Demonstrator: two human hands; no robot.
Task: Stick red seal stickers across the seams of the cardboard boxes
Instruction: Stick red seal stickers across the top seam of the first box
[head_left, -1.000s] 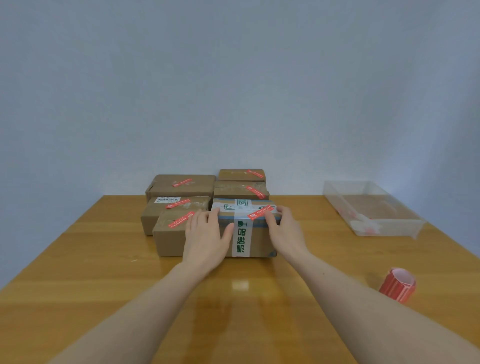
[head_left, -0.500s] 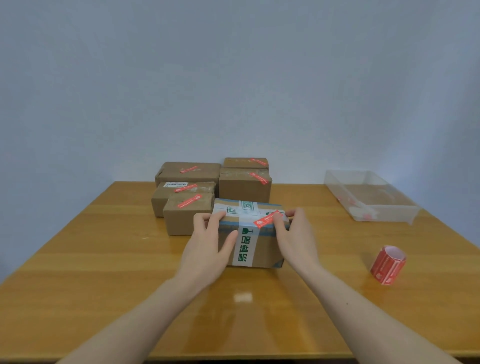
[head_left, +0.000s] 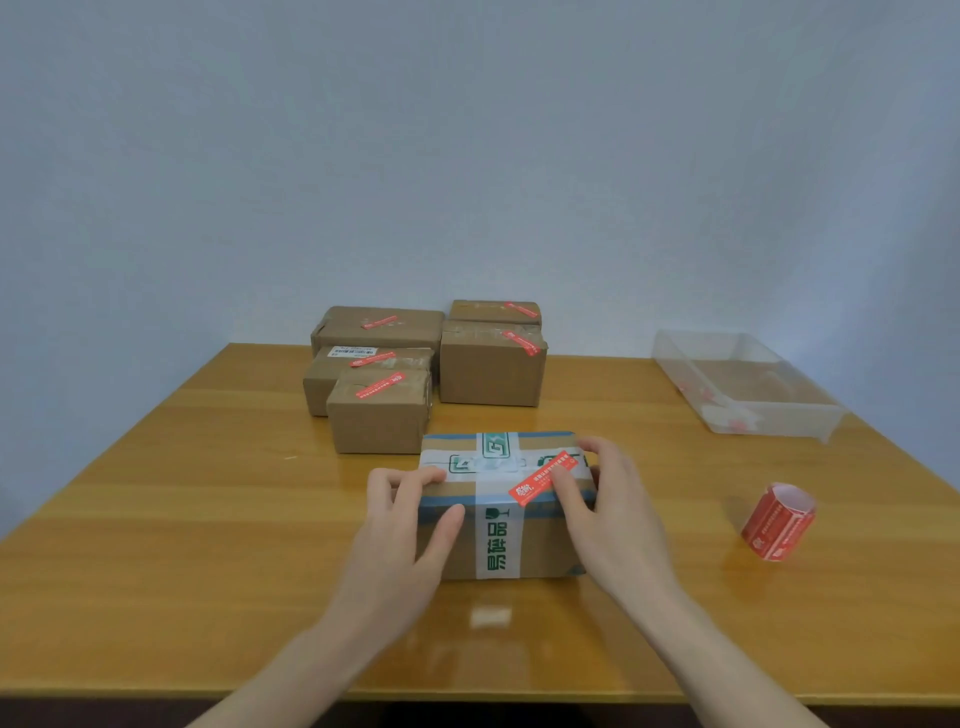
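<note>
Brown cardboard box with white-green tape (head_left: 501, 512), gripped by left hand (head_left: 402, 535) and right hand (head_left: 615, 512): thumb should firmly rub red seal sticker (head_left: 543, 478) flat across seam.

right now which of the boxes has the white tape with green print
The nearest box, held between the left hand and right hand. The five behind are plain brown.

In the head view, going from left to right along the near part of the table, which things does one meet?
Left hand → taped cardboard box with green print → right hand → red roll of seal stickers.
</note>
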